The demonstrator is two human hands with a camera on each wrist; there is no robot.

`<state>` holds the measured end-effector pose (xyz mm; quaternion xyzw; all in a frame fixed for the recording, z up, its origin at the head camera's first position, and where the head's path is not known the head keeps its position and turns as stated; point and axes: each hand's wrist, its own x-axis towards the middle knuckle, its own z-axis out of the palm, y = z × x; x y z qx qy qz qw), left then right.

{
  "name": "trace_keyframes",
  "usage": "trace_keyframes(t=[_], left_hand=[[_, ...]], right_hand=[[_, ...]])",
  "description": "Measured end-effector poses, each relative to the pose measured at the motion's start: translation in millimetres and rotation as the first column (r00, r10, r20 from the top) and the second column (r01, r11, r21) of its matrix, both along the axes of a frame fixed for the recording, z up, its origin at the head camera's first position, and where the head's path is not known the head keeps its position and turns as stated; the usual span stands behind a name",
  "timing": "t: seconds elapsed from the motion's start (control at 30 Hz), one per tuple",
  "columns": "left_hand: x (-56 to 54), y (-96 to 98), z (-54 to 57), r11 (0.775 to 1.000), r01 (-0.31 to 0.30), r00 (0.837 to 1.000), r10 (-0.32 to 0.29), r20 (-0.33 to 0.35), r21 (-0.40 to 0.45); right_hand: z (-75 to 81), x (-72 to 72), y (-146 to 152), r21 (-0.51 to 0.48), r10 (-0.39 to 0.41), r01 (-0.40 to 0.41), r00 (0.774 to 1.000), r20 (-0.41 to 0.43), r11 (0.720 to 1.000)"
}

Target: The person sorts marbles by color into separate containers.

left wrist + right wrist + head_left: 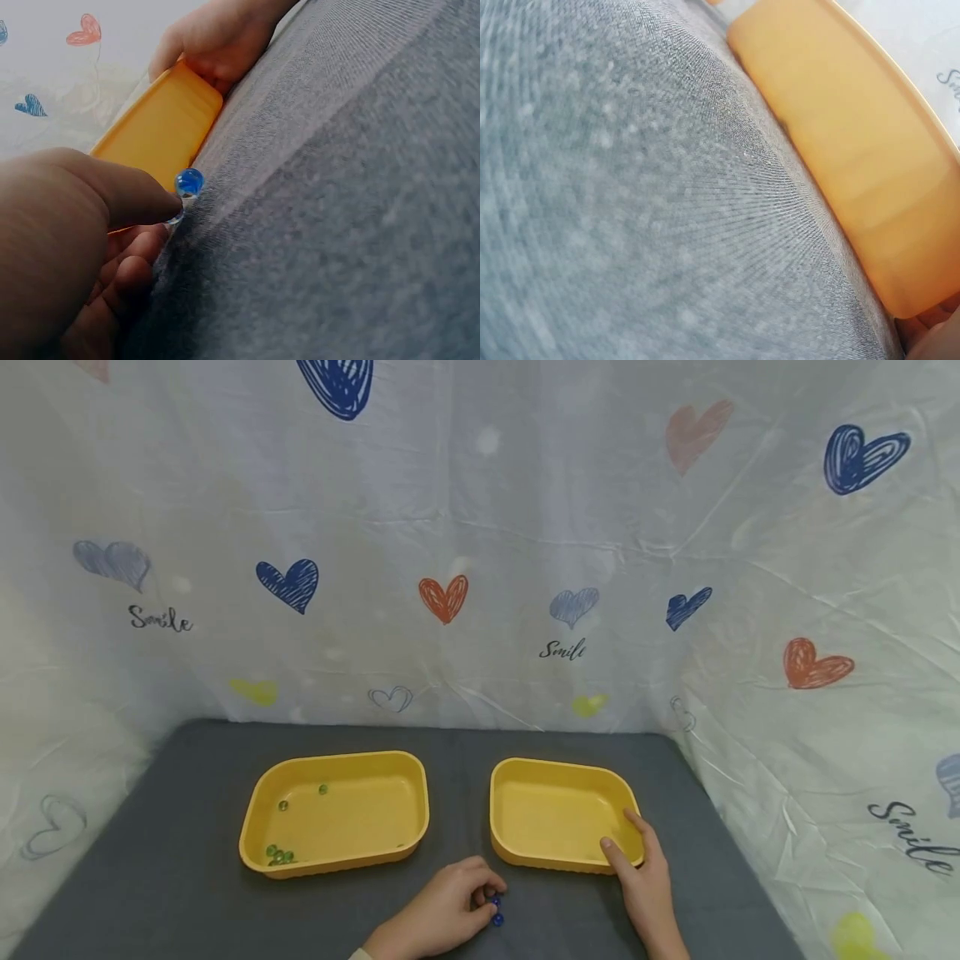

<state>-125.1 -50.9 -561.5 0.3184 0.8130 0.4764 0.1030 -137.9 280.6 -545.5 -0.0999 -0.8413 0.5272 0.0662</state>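
Observation:
My left hand (453, 897) is low over the grey cloth, with thumb and curled fingers closing around a blue marble (496, 901). In the left wrist view that marble is mostly hidden behind the thumb tip. A second blue marble (189, 182) lies right beside the thumb (142, 191), outside the grasp. At the right, my right hand (643, 881) grips the near right corner of a yellow tray (555, 865), thumb over the near rim and a finger along the right side. The right wrist view shows the tray's outer wall (855, 142), with only a bit of the hand at the lower corner.
A larger yellow tray (337, 863) stands on the left, holding several green marbles (279, 855), mostly in its near left corner. Grey cloth (187, 910) covers the table. Behind it hangs a white curtain (495, 543) printed with hearts.

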Motion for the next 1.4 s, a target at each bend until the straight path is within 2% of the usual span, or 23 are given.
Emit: trace_keyframes(t=[0.13,0.33,0.43,0.53,0.73,1.03,1.2,1.4], left_hand=[[-0.4,-0.8,-1.3,1.000,0.008,1.000,-0.008,-0.015,-0.003],[-0.4,-0.3,0.5,1.000,0.001,0.997,-0.001,-0.080,0.003],[-0.4,-0.2,-0.4,1.000,-0.009,0.996,0.010,-0.092,0.011],[0.0,-0.4,-2.7,0.999,-0.036,0.996,0.039,-0.080,0.031],[1.9,0.4,-3.8,0.993,-0.086,0.996,0.087,-0.002,0.076],[4.3,1.2,-4.3,0.987,-0.114,0.992,0.107,0.061,0.115],[5.4,1.6,-3.3,0.981,-0.122,0.992,0.113,0.063,0.154],[5.3,2.8,0.2,0.968,-0.141,0.990,0.143,0.005,0.207]], right_hand=[[2.2,-0.9,-1.1,0.002,0.008,-0.008,1.000,-0.004,1.000],[5.3,-0.7,-1.4,0.008,0.002,-0.002,1.000,-0.030,1.000],[5.5,-1.9,-2.7,0.010,0.003,-0.002,0.999,-0.041,1.000],[4.7,-3.3,-4.9,0.010,0.007,-0.007,0.999,-0.049,1.000],[2.5,-3.0,-7.2,-0.002,0.011,-0.011,0.998,-0.056,1.000],[-0.5,0.1,-5.1,-0.006,0.009,-0.009,0.999,-0.043,1.000],[-1.0,1.0,-3.3,0.002,0.009,-0.009,1.000,-0.030,1.000],[-0.1,1.1,-1.1,0.016,0.002,-0.001,1.000,-0.023,1.000]])
